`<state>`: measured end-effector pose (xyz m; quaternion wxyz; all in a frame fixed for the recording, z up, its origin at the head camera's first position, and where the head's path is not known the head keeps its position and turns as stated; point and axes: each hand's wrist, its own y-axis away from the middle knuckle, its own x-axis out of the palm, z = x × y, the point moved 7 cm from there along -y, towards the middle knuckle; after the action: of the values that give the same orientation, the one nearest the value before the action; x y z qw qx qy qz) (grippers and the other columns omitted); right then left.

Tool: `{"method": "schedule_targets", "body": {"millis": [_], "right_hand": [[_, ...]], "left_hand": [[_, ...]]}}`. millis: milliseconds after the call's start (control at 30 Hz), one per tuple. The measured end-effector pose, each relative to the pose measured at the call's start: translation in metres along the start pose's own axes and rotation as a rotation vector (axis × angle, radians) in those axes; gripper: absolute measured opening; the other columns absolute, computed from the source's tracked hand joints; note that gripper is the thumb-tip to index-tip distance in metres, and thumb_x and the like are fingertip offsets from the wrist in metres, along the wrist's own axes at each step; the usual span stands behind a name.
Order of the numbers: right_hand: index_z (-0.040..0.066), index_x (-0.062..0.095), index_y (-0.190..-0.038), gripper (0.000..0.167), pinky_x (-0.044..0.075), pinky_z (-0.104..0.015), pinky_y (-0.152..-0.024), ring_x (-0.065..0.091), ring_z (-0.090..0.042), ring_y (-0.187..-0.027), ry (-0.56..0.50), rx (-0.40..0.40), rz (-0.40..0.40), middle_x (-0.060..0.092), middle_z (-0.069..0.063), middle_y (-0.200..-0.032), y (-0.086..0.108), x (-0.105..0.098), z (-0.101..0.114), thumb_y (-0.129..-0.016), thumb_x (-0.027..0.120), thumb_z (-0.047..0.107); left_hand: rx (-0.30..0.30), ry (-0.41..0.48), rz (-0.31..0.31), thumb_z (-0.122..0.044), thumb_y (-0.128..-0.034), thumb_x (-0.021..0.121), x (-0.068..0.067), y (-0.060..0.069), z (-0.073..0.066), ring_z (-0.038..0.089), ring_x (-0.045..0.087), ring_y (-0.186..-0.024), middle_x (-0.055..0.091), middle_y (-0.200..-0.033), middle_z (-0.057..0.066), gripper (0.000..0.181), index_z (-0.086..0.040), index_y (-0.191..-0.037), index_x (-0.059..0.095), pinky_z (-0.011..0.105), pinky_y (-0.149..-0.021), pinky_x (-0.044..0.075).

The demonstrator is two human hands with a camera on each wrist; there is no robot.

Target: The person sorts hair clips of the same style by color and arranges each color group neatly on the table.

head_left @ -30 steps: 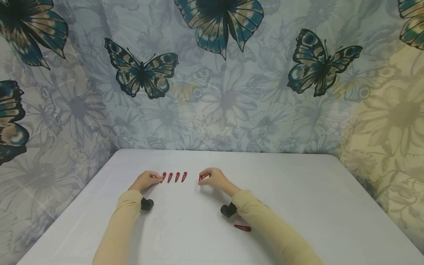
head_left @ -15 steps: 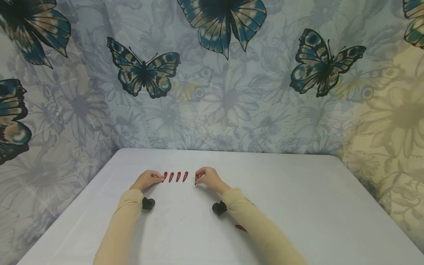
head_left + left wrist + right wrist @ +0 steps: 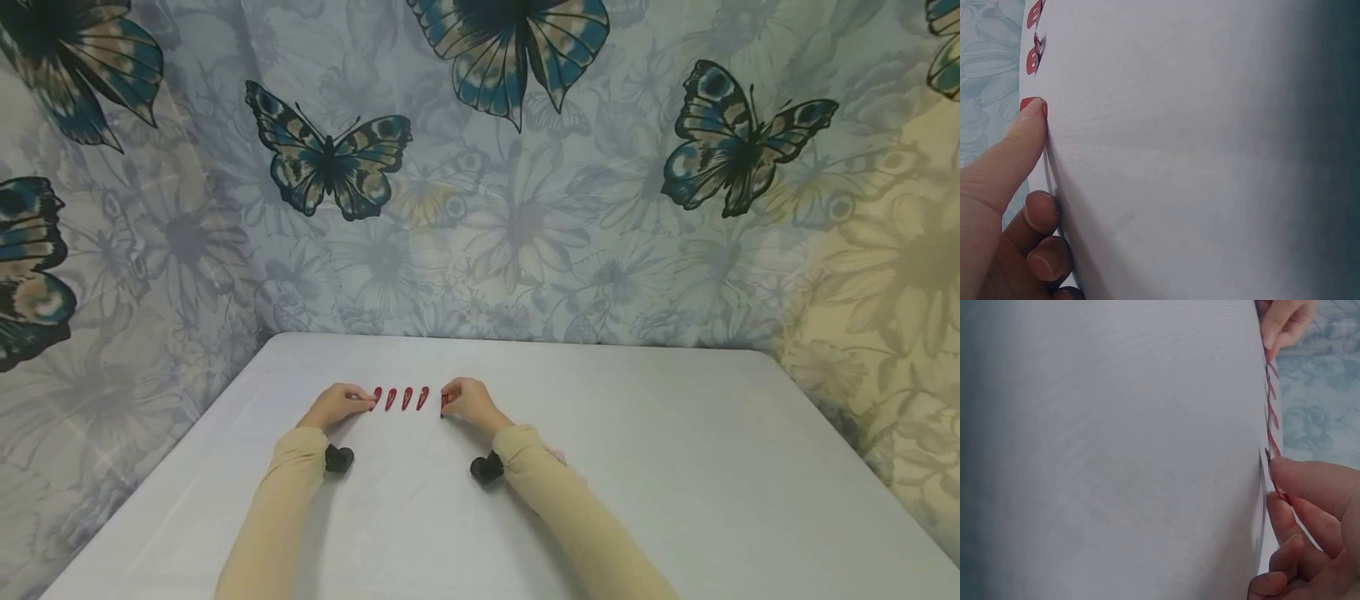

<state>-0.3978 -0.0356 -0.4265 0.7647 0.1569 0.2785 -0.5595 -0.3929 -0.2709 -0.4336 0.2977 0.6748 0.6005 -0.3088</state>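
Observation:
Several red snap hair clips stand in a slanted row on the white table; the third hair clip [image 3: 407, 399] lies between the two hands. At the row's left end my left hand [image 3: 332, 406] holds the leftmost hair clip [image 3: 377, 393] at its near end by the fingertips. In the left wrist view the thumb [image 3: 1029, 128] lies over that clip, and other fingers curl below it. Just right of the row, my right hand [image 3: 472, 402] pinches another red hair clip [image 3: 443, 405] between thumb and fingers. The right wrist view shows this clip [image 3: 1284, 497] at the fingertips.
The white table [image 3: 660, 467] reaches back to a wall hanging [image 3: 517, 250] printed with flowers and butterflies. A black wrist device [image 3: 340, 459] sits at the left cuff, and a black device [image 3: 487, 469] at the right. A small pinkish bit [image 3: 558, 456] shows behind the right sleeve.
My right hand has carried its hair clip left, closer to the row. The loose clip near the right forearm is now hidden behind the sleeve. The left hand stays at the leftmost clip.

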Motion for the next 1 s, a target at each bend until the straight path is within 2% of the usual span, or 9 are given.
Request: {"method": "schedule_targets", "body": {"millis": [167, 433, 800, 1000], "right_hand": [[-0.004, 0.069, -0.104, 0.028, 0.046, -0.025, -0.073, 0.055, -0.017, -0.081, 0.010, -0.024, -0.014, 0.065, -0.014, -0.090, 0.0006, 0.0011, -0.0013, -0.077, 0.073, -0.005], [-0.002, 0.068, -0.101, 0.026, 0.045, -0.030, -0.077, 0.056, -0.020, -0.083, 0.027, -0.092, -0.055, 0.065, -0.015, -0.088, 0.0012, 0.0011, 0.0033, -0.075, 0.073, -0.006], [-0.003, 0.068, -0.103, 0.030, 0.047, -0.040, -0.088, 0.060, -0.030, -0.095, 0.096, -0.083, -0.072, 0.067, -0.018, -0.100, -0.0032, 0.0020, 0.0025, -0.074, 0.076, -0.001], [-0.006, 0.068, -0.104, 0.032, 0.048, -0.041, -0.089, 0.061, -0.031, -0.096, 0.088, -0.086, -0.080, 0.067, -0.020, -0.100, -0.0077, 0.0029, -0.0012, -0.074, 0.077, 0.000]], "left_hand": [[-0.019, 0.006, 0.002, -0.019, -0.0897, 0.068, 0.0011, 0.0013, -0.0014, 0.036, 0.060, -0.105, 0.067, -0.119, 0.023, 0.020, 0.000, -0.092, 0.073, 0.050, -0.094, 0.044], [-0.003, -0.012, -0.005, -0.017, -0.0891, 0.069, 0.0014, -0.0012, 0.0008, 0.032, 0.061, -0.097, 0.068, -0.115, 0.023, 0.018, 0.001, -0.092, 0.072, 0.047, -0.090, 0.045], [-0.029, 0.005, 0.000, -0.020, -0.0894, 0.069, 0.0016, -0.0018, 0.0023, 0.031, 0.060, -0.099, 0.067, -0.116, 0.022, 0.020, -0.001, -0.092, 0.073, 0.047, -0.090, 0.044], [-0.027, 0.003, 0.000, -0.019, -0.0894, 0.069, 0.0021, -0.0018, 0.0025, 0.033, 0.060, -0.100, 0.067, -0.117, 0.023, 0.020, 0.000, -0.093, 0.073, 0.048, -0.092, 0.044]]}}
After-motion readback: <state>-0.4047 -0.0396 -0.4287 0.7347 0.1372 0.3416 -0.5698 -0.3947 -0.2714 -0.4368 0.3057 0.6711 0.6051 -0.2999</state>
